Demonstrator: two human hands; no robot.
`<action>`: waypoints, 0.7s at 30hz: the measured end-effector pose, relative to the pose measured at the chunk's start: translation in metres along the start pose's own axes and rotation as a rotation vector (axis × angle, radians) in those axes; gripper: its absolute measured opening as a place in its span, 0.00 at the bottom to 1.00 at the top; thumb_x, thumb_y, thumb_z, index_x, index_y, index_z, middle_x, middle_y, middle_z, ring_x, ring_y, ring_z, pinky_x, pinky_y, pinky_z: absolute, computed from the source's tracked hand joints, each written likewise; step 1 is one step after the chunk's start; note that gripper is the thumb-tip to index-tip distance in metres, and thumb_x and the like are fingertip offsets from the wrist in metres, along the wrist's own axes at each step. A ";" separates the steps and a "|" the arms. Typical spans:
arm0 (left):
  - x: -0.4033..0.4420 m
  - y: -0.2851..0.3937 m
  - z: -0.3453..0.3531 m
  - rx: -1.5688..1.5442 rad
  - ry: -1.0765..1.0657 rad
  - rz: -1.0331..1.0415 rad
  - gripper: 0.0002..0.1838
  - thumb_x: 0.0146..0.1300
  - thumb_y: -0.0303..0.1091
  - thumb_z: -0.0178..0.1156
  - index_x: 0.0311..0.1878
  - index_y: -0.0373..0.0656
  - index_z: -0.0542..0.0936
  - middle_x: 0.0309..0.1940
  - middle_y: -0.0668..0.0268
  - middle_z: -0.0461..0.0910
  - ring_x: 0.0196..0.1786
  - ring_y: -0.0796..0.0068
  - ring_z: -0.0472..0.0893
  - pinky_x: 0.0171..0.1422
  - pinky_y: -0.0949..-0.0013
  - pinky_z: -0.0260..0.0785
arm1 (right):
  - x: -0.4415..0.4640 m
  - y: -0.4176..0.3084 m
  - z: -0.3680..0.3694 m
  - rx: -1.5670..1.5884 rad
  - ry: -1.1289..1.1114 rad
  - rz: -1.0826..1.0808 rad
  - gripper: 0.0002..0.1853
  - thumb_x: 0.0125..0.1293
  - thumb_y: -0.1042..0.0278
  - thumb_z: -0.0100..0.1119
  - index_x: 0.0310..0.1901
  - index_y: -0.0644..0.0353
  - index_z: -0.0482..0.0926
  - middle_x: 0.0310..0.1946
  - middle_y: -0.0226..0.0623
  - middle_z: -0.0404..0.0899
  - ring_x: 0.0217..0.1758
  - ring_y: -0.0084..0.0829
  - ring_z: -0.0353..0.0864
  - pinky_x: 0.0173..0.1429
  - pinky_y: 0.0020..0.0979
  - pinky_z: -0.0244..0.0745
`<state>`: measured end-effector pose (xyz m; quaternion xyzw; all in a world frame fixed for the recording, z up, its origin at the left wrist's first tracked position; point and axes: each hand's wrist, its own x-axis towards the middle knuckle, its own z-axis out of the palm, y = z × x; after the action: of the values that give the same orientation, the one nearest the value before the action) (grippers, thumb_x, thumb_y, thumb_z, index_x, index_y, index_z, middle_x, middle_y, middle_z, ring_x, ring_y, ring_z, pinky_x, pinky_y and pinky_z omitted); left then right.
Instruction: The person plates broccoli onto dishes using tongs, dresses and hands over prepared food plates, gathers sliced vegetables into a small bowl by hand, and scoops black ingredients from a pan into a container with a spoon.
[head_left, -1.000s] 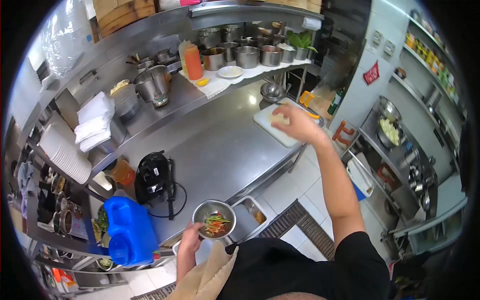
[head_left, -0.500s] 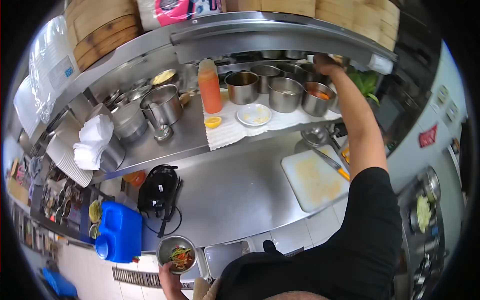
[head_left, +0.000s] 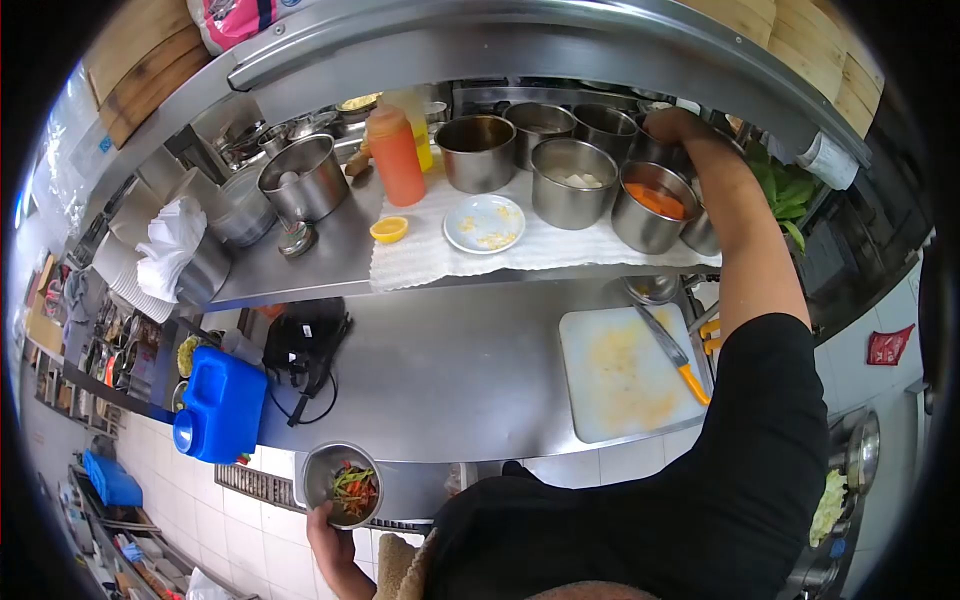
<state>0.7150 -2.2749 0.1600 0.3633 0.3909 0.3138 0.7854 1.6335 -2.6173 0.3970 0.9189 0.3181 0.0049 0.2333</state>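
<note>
Bowl (head_left: 319, 477): gripped by left fingers (head_left: 321, 514).
Right fingers (head_left: 660, 122): extended among pots (head_left: 572, 205), grip cannot be told.
Board (head_left: 592, 375): placed below right fingers.

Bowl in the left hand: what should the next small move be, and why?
I would bring the bowl closer to the pots. The left hand holds it low, well away from them, while the right hand reaches in among the rear ones. Its fingertips are hidden, but anything taken would probably have less far to travel.
</note>
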 end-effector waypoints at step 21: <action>0.007 0.005 0.242 0.323 -0.420 -0.276 0.34 0.76 0.47 0.60 0.76 0.36 0.67 0.68 0.54 0.76 0.72 0.65 0.72 0.75 0.63 0.64 | -0.179 -0.048 -0.103 1.438 0.429 -0.195 0.11 0.74 0.66 0.63 0.53 0.60 0.84 0.39 0.30 0.85 0.39 0.20 0.81 0.46 0.23 0.80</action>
<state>0.9214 -2.3455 0.2653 0.4839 0.3106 0.0558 0.8163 1.4468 -2.6456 0.4927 0.7912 0.3611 -0.0458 -0.4914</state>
